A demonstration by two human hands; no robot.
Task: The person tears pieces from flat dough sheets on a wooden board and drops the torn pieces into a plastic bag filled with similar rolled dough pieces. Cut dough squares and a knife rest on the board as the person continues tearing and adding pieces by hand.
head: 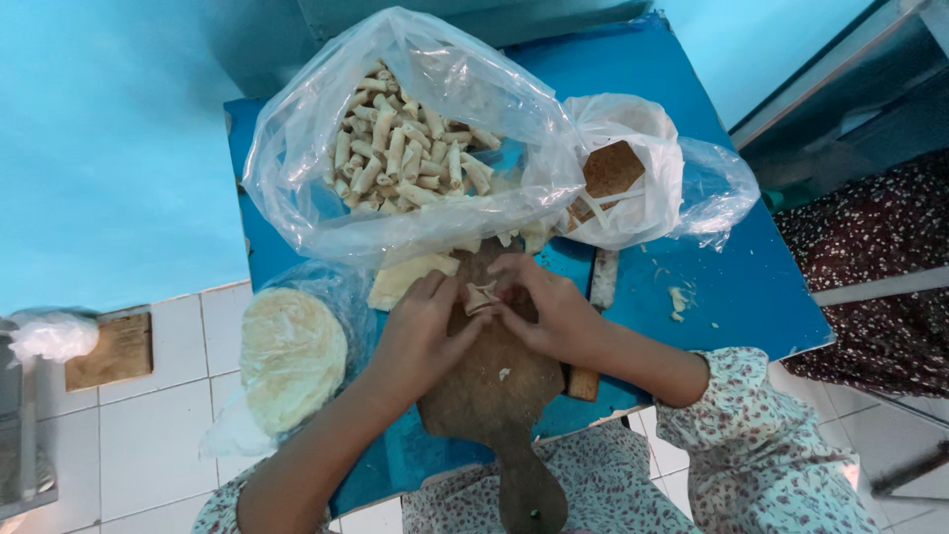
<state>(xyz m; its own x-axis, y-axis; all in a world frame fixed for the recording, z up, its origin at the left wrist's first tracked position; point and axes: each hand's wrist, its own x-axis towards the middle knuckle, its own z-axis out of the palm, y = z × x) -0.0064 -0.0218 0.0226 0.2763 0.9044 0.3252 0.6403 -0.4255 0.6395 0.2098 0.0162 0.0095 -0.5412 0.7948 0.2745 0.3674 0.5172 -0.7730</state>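
Both hands meet over a brown wooden paddle board (491, 396) on a small blue table (732, 287). My left hand (420, 331) and my right hand (544, 307) pinch a small pale piece of dough wrapper (481, 295) between their fingertips, partly folded. A square pale wrapper sheet (405, 277) lies just left of the hands. Behind them a large clear plastic bag (415, 138) holds many small rolled pastries (405, 148).
A round stack of pale wrappers in plastic (292, 356) overhangs the table's left edge. A white bag with brown filling (618, 178) sits at the right rear. A knife (598, 297) lies right of the board, and crumbs (678, 299) lie further right. White tiled floor (158, 435) lies below left.
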